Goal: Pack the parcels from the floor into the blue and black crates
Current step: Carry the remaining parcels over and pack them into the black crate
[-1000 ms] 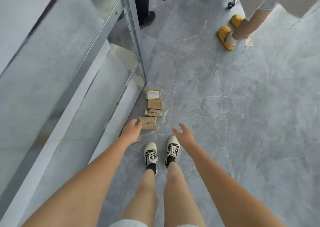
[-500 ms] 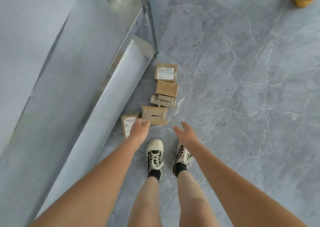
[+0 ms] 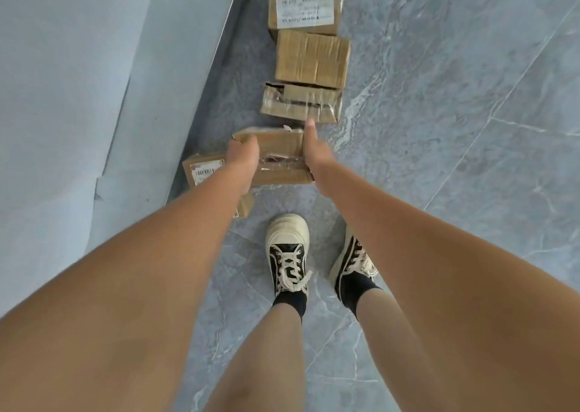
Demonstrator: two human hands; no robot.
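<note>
The grey marbled tile floor filled most of my view, with a pale grey slanted panel taking up the left side of the frame. Along the panel's edge, from top centre downward, lay a row of brown cardboard parcels. Highest sat the brown box with a white barcode label, just below it a plain taped brown box, then a flatter brown box wrapped in clear tape. At mid-frame was the tape-wrapped brown parcel that I held from both ends. My left hand gripped its left end, fingers curled over the corner; my right hand clamped the right end, thumb stretched up along the side. I could not tell whether the parcel had left the floor. Partly under my left forearm lay a small brown labelled parcel. Near the bottom centre stood my two black and cream laced sneakers.
</note>
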